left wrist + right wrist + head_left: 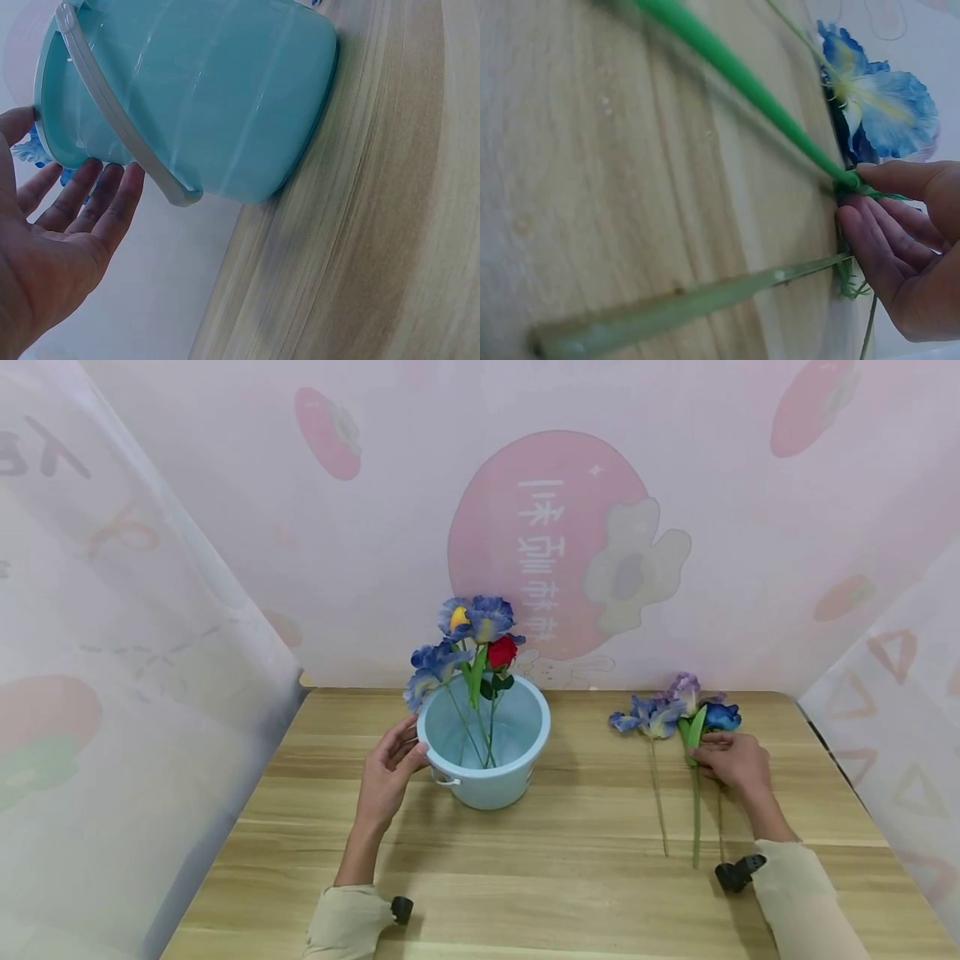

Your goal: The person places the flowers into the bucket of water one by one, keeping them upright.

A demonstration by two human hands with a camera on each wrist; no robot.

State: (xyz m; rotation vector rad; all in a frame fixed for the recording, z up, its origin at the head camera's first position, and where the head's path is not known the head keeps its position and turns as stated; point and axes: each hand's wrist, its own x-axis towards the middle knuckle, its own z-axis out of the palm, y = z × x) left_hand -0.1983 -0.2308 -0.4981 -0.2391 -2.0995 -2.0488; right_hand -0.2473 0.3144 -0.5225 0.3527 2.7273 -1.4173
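A light blue bucket (491, 789) stands upright on the table, holding blue irises (437, 668), a red rose (502, 651) and a yellow bloom (459, 619). My left hand (390, 768) touches its left rim, fingers loosely extended along the outside; the left wrist view shows the fingertips (91, 166) at the rim beside the pale handle (124, 124). At the right, my right hand (733, 768) pinches a green-stemmed flower (696, 818) near its leaves, between thumb and finger. In the right wrist view its green stem (757, 94) runs to the pinch; its bloom is hidden.
Left of the right hand lies a blue iris (654, 718); a purple flower (684, 689) and a dark blue bloom (722, 717) lie about it. The wooden table (540, 885) ends at a printed back wall (375, 543). Black cameras (738, 872) are worn at both wrists.
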